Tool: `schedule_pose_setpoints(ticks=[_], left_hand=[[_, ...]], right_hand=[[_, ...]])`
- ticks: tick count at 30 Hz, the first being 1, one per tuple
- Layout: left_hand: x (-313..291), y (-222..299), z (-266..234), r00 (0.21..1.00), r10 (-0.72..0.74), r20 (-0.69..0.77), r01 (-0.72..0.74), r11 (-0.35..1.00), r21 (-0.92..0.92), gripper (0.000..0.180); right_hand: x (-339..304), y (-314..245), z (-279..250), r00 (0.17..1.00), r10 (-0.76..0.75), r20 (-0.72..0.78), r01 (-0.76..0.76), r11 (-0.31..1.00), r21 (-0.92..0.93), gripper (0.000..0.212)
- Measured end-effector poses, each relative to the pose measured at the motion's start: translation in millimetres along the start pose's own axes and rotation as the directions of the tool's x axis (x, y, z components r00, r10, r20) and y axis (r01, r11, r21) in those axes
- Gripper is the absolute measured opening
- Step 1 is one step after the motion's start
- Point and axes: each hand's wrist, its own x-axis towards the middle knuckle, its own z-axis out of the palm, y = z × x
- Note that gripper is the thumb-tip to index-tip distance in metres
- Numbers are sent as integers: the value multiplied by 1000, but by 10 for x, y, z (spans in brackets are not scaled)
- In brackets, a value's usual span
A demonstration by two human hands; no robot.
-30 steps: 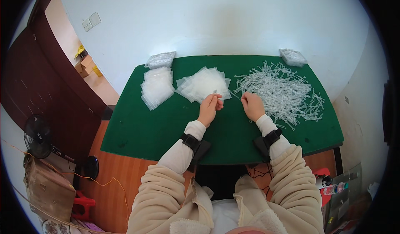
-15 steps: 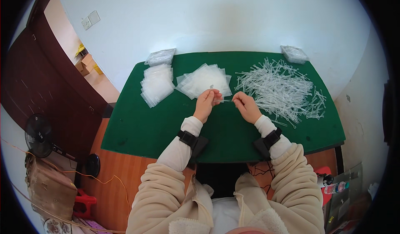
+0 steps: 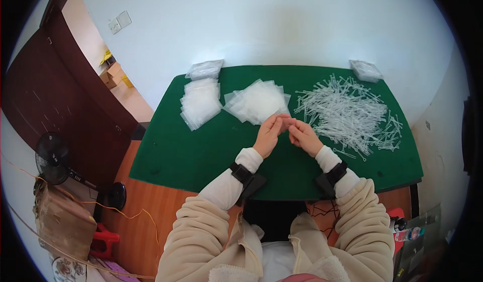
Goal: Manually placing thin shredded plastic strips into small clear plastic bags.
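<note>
My left hand (image 3: 268, 137) and my right hand (image 3: 306, 138) meet at their fingertips over the middle of the green-covered table (image 3: 166, 156). The fingers of both are closed in a pinch. Whatever they hold is mostly hidden and too small to name. Just beyond the left hand lies a loose fan of clear flat plastic bags (image 3: 259, 101). To the right of my right hand spreads a large heap of thin clear plastic sticks with small looped ends (image 3: 347, 113).
Left of the fan is another stack of clear bags (image 3: 200, 103), with a wrapped bundle (image 3: 205, 70) behind it. A second wrapped bundle (image 3: 366, 71) stands at the back right. White wall rises behind the table. A black fan (image 3: 53, 156) stands on the left by a dark door (image 3: 75, 81).
My hands have come together; earlier they were apart with a thin clear strip between them. The whole view has shifted slightly, so the table appears further right.
</note>
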Motion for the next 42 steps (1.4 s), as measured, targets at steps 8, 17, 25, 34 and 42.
schedule_pose_setpoints(ticks=[8, 17, 25, 34, 42], left_hand=[[-84, 47, -41, 978, 197, 74, -208, 851, 482, 24], [-74, -28, -70, 991, 111, 72, -130, 917, 378, 19], [-43, -151, -225, 971, -177, 163, 85, 885, 457, 22], [-40, 3, -108, 953, -240, 183, 228, 970, 85, 22], [-34, 38, -113, 972, -166, 164, 170, 985, -8, 23]], right_hand=[[39, 94, -95, 977, 171, 126, -178, 983, 49, 19], [134, 287, -296, 979, -181, -90, 147, 944, -295, 9], [136, 207, -256, 907, -324, -270, 230, 916, -329, 10], [83, 109, -212, 867, -450, -212, 330, 839, -432, 24], [19, -10, -93, 886, -440, -148, 329, 820, -469, 44]])
